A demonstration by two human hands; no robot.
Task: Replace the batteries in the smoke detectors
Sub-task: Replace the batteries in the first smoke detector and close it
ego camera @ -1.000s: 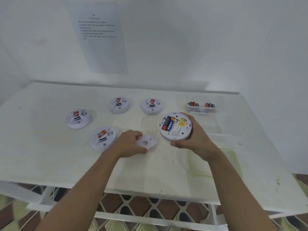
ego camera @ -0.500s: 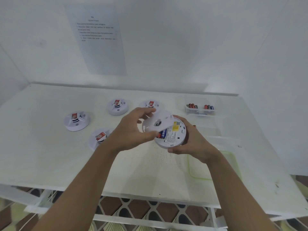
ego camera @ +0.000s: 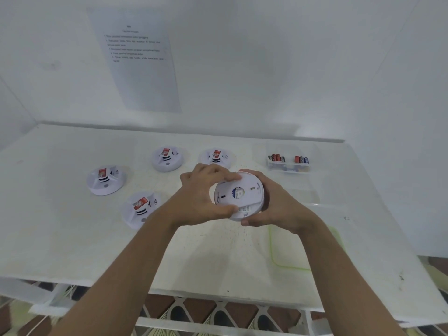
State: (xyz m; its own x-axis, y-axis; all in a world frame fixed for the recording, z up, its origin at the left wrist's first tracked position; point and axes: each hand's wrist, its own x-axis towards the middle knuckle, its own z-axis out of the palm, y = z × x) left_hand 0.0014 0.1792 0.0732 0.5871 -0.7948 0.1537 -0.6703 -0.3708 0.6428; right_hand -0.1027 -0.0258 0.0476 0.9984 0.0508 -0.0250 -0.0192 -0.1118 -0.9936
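A round white smoke detector [ego camera: 252, 210] is held above the table, back side up, by my right hand [ego camera: 278, 204], which cups its right edge and underside. My left hand [ego camera: 206, 197] presses the white back cover [ego camera: 238, 192] onto it, thumb below and fingers on top. The cover hides the batteries except through a small centre hole. Several other white detectors lie face up on the table, one near left [ego camera: 139, 208], one far left [ego camera: 105, 180], two at the back [ego camera: 167, 158] [ego camera: 217, 157], each with a red tag. A clear tray of batteries [ego camera: 288, 161] stands back right.
The white table [ego camera: 72, 238] ends at a front edge near my forearms. A clear container with a green rim [ego camera: 274, 253] sits at the right under my right forearm. White walls close in behind and to the right, with a printed sheet [ego camera: 138, 59] on the back wall.
My left hand picked the cover up off the table, carried it right and set it over the detector's open back. The batteries, exposed before, are now covered.
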